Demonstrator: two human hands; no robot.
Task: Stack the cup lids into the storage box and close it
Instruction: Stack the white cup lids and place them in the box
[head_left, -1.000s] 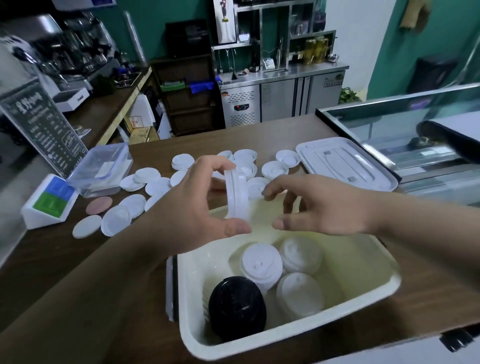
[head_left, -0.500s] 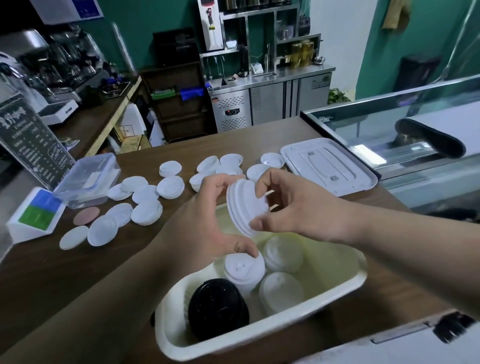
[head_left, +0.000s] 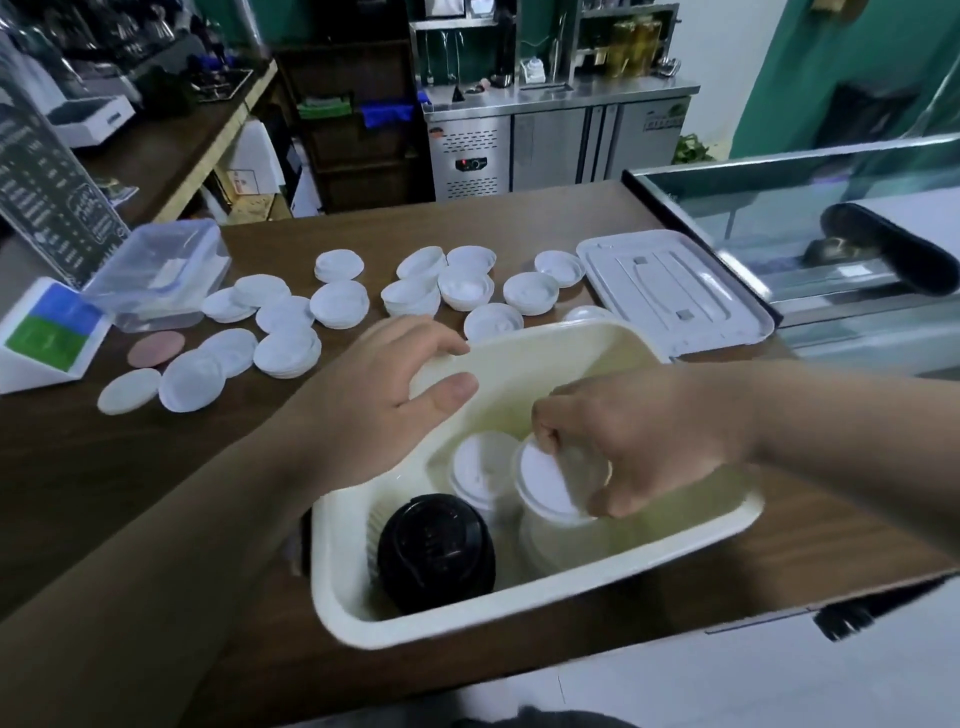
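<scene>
No legible text anywhere.
White print on the black menu board (head_left: 49, 208) and a logo on the steel fridge (head_left: 670, 117), both too blurred to read.

Left hand (head_left: 387, 395) spread open; right hand (head_left: 639, 441) in pinching grip.

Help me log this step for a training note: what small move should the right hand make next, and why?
Probably let go. The right hand holds a bunch of white lids tilted low inside the storage box, over a white stack, so it should set them level there and release. The left hand rests on the box's rim.
</scene>
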